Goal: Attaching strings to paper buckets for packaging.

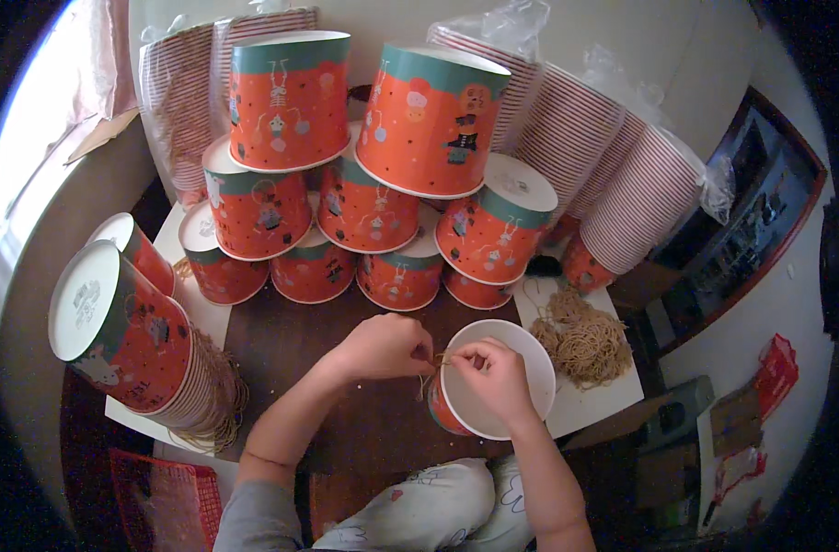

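A paper bucket (468,409), white inside and orange outside, stands on the dark table before me with its mouth upward, tilted a little toward me. At its left rim my left hand (389,348) is closed in a pinch on a thin tan string (444,358). My right hand (495,375) reaches over the bucket's mouth and pinches the same string between thumb and fingertips. A short end of string hangs below the left fingers. Whether the string passes through a hole in the bucket's wall is too small to tell.
Upside-down orange buckets (291,101) form a pyramid behind my hands. At left stands a nested bucket stack (153,340) with strings hanging from it. A heap of tan strings (592,345) lies at right. Bagged bucket stacks (567,120) line the wall; a red basket (166,497) sits lower left.
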### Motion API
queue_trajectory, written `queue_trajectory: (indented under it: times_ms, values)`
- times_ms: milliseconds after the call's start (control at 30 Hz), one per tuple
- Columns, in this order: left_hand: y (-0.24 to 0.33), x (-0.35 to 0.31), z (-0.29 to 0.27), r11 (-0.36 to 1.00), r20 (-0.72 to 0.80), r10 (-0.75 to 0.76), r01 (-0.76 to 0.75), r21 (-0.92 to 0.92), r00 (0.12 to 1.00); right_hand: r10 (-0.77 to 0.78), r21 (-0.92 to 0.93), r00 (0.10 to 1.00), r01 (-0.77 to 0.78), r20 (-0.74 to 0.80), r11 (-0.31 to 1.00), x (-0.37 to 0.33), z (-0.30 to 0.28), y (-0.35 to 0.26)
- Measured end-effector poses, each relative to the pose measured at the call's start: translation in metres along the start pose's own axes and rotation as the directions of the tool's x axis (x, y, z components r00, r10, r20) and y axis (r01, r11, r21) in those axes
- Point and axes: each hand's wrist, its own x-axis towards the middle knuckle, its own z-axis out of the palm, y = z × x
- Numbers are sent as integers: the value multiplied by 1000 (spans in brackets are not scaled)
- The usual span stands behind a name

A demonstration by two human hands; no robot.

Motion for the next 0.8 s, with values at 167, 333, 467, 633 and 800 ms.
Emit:
queue_trajectory:
  times_ms: [167,333,467,633,800]
  values:
    - [7,0,6,981,79,-81,65,180,994,19,10,1000,-19,19,1000,0,1,-1]
    - [8,-4,5,969,-119,-40,68,239,992,14,-10,1000,-14,18,1000,0,-1,-2]
    - [6,0,12,987,-265,89,-48,156,960,-10,-2,1000,10,21,1000,0,0,0]
    - [7,4,14,990,-282,115,-132,-40,953,-20,23,1000,20,10,1000,0,1,1]
    - [4,5,13,973,-230,101,-144,-182,968,-11,10,1000,11,8,1000,0,1,-1]
